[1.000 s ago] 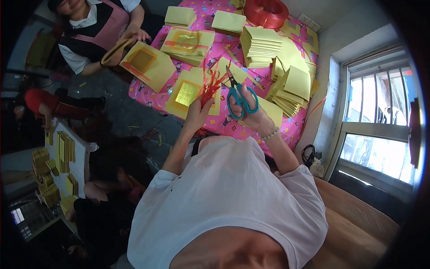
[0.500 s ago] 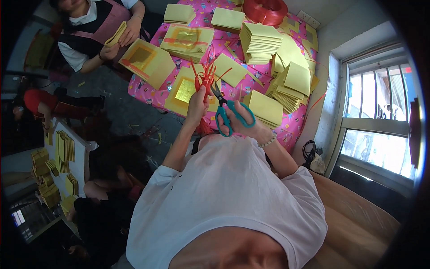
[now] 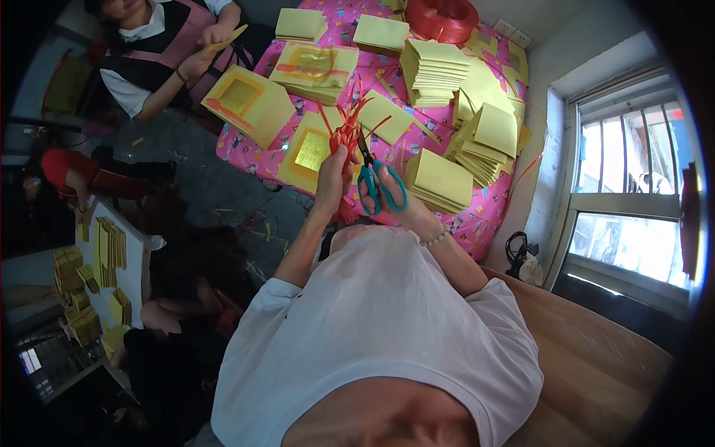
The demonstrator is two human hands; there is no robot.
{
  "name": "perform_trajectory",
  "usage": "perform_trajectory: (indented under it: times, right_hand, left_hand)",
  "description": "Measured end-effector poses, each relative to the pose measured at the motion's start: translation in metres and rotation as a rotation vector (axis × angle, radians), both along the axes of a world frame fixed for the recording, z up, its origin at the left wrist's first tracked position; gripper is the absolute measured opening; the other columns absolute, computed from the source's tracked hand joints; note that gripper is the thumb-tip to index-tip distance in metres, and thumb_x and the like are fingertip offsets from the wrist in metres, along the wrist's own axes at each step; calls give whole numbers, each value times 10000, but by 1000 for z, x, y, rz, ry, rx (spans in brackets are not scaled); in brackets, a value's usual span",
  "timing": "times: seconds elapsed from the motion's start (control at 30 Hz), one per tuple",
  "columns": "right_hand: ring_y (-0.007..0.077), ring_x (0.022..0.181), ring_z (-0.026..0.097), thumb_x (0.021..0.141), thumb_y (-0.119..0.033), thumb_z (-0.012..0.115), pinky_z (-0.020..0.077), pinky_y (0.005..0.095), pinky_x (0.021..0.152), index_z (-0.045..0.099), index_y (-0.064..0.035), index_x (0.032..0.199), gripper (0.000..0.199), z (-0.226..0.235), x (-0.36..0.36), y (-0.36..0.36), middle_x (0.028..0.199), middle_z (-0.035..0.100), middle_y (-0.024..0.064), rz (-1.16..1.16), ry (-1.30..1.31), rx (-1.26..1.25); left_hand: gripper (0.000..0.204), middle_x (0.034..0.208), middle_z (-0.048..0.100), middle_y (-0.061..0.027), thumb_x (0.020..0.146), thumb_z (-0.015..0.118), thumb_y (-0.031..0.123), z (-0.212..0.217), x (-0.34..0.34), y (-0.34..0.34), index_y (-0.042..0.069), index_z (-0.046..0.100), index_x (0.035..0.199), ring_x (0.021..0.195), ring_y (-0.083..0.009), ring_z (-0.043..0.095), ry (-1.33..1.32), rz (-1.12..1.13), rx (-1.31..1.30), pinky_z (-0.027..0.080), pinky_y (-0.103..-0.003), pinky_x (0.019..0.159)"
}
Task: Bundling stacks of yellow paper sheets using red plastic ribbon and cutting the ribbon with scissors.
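Over the near edge of the pink-covered table [image 3: 463, 227], your left hand [image 3: 332, 179] had its fingers wrapped round a bundle of red strips [image 3: 345, 138], the ends splaying out toward the table's middle. Your right hand [image 3: 392, 200], over that same edge and farther right, gripped the teal-handled scissors [image 3: 366, 153], their dark blades angled in beside the bundle.

The strips looked light, limp and rather slick, so you would have done best to pinch them tightly low in the bunch, where they gathered; held loosely, single strands could have slid out. The scissors seemed stiff and of modest weight, safest taken by the loops.

Your left fist covered the bundle's middle, and you couldn't have counted the strands. The blade tips were lost against the red, so whether they touched it was unclear, as was which finger sat in which loop. Past the table's left side, a co-worker [image 3: 179, 41] was cut off by the upper border.
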State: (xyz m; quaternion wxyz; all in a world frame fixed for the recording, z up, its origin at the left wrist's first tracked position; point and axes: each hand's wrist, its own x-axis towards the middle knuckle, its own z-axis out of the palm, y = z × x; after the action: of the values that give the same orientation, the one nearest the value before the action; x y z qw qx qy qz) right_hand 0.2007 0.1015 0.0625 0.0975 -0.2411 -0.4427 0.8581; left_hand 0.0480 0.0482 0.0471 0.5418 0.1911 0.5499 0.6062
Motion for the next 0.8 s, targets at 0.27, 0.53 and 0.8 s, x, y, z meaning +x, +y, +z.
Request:
perform_trajectory:
  times: [0.27, 0.53, 0.8]
  right_hand:
    - [101, 626, 421, 860, -613, 367, 334, 219, 578, 491, -57, 886, 570, 3, -5, -9, 657, 447, 21, -81, 132, -133]
    - [94, 617, 411, 849, -605, 411, 320, 214, 567, 483, -52, 869, 558, 0, -5, -16, 657, 436, 13, -85, 61, -36]
    - [98, 607, 397, 814, -666, 397, 292, 209, 555, 478, -58, 871, 616, 9, -11, -21, 647, 413, 3, -80, 250, -159]
  left_hand:
    - [405, 498, 310, 88, 927, 345, 421, -2, -6, -6, 97, 518, 757, 384, -28, 258, 64, -113, -47, 186, -200, 368]
    - [465, 481, 277, 79, 939, 295, 447, 2, -9, -10, 76, 516, 767, 368, -34, 216, -56, -44, 68, 161, -217, 359]
    - [471, 471, 277, 76, 949, 269, 425, 1, -11, -10, 70, 508, 752, 361, -43, 209, 4, -95, 62, 159, -222, 356]
